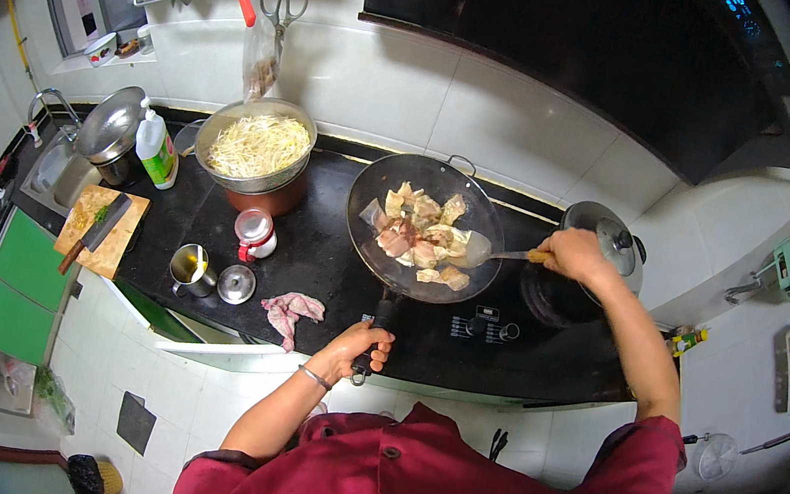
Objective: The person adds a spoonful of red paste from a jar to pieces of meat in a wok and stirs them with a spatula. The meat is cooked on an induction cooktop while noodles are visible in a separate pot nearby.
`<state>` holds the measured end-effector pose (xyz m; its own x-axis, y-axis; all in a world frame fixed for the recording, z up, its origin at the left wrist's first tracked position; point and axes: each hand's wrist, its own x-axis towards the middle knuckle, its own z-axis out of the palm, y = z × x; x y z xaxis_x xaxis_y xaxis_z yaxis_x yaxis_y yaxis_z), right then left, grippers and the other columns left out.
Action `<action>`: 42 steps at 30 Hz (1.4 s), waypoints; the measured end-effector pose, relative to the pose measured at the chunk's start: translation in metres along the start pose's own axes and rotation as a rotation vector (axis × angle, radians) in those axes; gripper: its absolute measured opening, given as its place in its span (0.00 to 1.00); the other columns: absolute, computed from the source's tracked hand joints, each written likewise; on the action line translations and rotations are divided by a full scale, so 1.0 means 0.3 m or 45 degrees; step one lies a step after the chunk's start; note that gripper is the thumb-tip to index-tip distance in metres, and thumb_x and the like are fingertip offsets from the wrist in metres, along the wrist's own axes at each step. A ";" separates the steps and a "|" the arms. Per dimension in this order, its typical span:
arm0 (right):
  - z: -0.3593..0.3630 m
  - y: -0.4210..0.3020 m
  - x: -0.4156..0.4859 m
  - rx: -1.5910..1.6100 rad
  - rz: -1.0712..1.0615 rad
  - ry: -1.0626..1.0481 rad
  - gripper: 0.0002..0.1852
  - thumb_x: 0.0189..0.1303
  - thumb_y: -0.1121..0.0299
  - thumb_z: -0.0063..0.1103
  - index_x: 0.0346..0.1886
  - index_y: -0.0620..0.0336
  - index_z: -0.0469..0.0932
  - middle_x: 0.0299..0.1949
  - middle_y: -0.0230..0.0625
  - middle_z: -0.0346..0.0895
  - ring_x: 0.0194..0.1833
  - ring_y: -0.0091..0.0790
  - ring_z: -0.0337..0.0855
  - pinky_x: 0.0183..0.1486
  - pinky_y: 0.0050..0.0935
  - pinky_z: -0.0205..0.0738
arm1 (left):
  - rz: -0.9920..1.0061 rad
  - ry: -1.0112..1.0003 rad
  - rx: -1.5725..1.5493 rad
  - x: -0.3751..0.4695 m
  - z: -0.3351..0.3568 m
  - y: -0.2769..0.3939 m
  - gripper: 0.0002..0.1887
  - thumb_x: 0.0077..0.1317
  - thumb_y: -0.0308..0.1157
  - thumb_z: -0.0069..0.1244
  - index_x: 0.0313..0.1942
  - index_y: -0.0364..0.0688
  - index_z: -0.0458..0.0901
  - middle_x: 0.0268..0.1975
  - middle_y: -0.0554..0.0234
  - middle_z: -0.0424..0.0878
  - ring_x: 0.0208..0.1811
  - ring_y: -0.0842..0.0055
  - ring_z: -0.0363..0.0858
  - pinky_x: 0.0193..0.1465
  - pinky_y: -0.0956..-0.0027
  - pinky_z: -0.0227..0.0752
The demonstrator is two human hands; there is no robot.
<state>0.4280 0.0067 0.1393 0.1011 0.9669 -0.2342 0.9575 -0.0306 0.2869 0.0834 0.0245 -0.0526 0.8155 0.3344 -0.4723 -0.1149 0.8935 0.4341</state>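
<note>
A black wok sits on the cooktop, holding pale pieces of meat, some with a pinkish or reddish surface. My left hand is closed around the wok's black handle on the near side. My right hand grips the wooden handle of a metal spatula, whose blade lies among the meat at the wok's right side. To the right of the wok stands a dark pot with a glass lid, partly behind my right hand and forearm.
Left of the wok are a colander of bean sprouts, a red-lidded jar, a metal cup, a round lid and a crumpled cloth. Farther left, a cleaver lies on a wooden cutting board, near a sink.
</note>
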 end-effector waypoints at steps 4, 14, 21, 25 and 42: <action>-0.047 0.047 0.065 -0.120 -0.074 -0.129 0.15 0.46 0.61 0.65 0.41 0.46 0.82 0.37 0.36 0.82 0.42 0.41 0.81 0.43 0.39 0.74 | 0.006 0.007 -0.020 0.001 -0.001 -0.003 0.07 0.60 0.21 0.45 0.27 0.41 0.63 0.19 0.69 0.66 0.14 0.85 0.61 0.14 0.78 0.55; 0.027 0.040 0.130 0.225 -0.242 -0.201 0.19 0.46 0.60 0.65 0.46 0.44 0.80 0.40 0.37 0.81 0.43 0.41 0.80 0.45 0.36 0.73 | -0.016 -0.019 -0.006 0.000 -0.007 0.004 0.07 0.60 0.21 0.45 0.28 0.40 0.64 0.19 0.69 0.66 0.14 0.85 0.62 0.14 0.78 0.56; 0.147 -0.075 0.052 0.352 -0.087 -0.059 0.16 0.51 0.59 0.60 0.46 0.44 0.81 0.38 0.39 0.81 0.41 0.43 0.81 0.46 0.38 0.74 | -0.004 0.008 0.019 -0.007 0.007 0.009 0.07 0.60 0.21 0.45 0.29 0.41 0.63 0.19 0.69 0.65 0.14 0.85 0.62 0.14 0.78 0.56; 0.203 -0.180 -0.005 0.558 0.069 -0.075 0.17 0.54 0.60 0.58 0.49 0.44 0.78 0.40 0.42 0.80 0.42 0.45 0.80 0.47 0.40 0.73 | -0.016 -0.006 0.037 -0.005 0.002 0.009 0.07 0.60 0.21 0.45 0.28 0.40 0.63 0.19 0.69 0.65 0.14 0.85 0.61 0.14 0.78 0.56; 0.344 -0.277 0.116 0.828 0.195 0.179 0.20 0.53 0.64 0.56 0.52 0.52 0.75 0.44 0.45 0.78 0.47 0.47 0.78 0.50 0.40 0.71 | -0.034 -0.045 -0.004 0.012 -0.034 0.008 0.07 0.60 0.21 0.45 0.27 0.39 0.64 0.19 0.68 0.65 0.14 0.85 0.61 0.14 0.79 0.56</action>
<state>0.3798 0.0167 0.0115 0.2546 0.9618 -0.1003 0.9072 -0.2735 -0.3198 0.0804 0.0309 -0.0612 0.8379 0.2998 -0.4561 -0.0947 0.9028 0.4195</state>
